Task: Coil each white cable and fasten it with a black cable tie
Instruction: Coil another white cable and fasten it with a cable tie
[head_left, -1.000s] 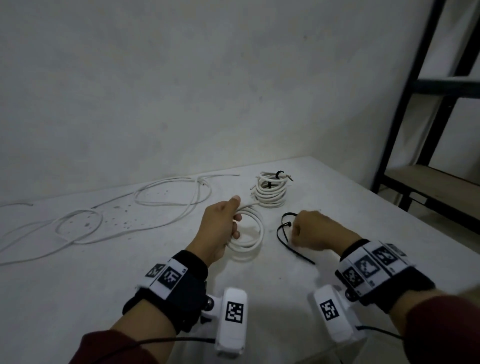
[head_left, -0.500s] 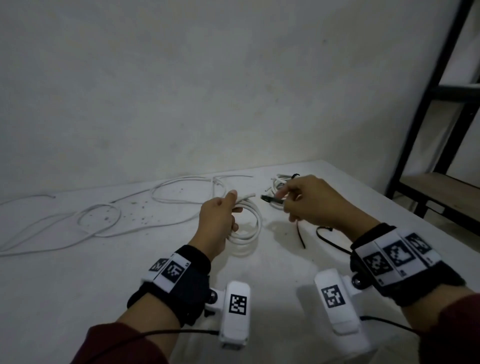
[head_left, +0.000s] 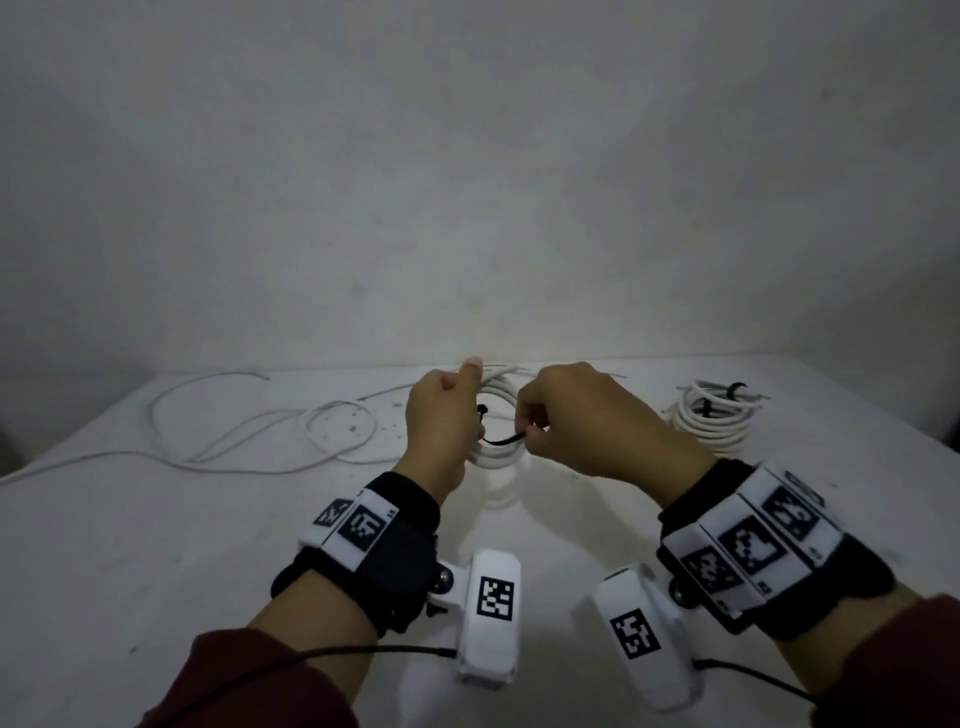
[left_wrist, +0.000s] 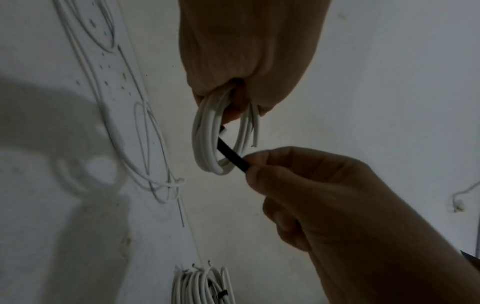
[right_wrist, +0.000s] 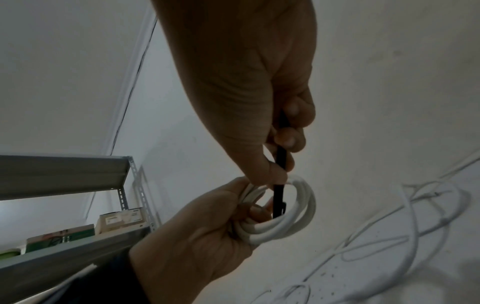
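Observation:
My left hand (head_left: 447, 421) grips a small coil of white cable (head_left: 496, 410) above the table, fingers curled round its loops (left_wrist: 207, 142). My right hand (head_left: 576, 415) pinches a black cable tie (head_left: 503, 440) between thumb and fingertips; the tie's head end reaches into the coil's opening (right_wrist: 279, 202) by my left fingers. In the left wrist view the black cable tie (left_wrist: 231, 153) crosses the loop towards my right hand (left_wrist: 311, 185). A finished coil (head_left: 709, 421) bound with black ties lies at the right.
Long loose white cables (head_left: 249, 426) sprawl over the left half of the white table (head_left: 156, 545), close to the wall. A metal shelf rack (right_wrist: 78, 205) with boxes stands off to one side in the right wrist view.
My right hand brought the black tie from the table up to the coil in my left hand. The camera swung left, so the finished coil now sits further right.

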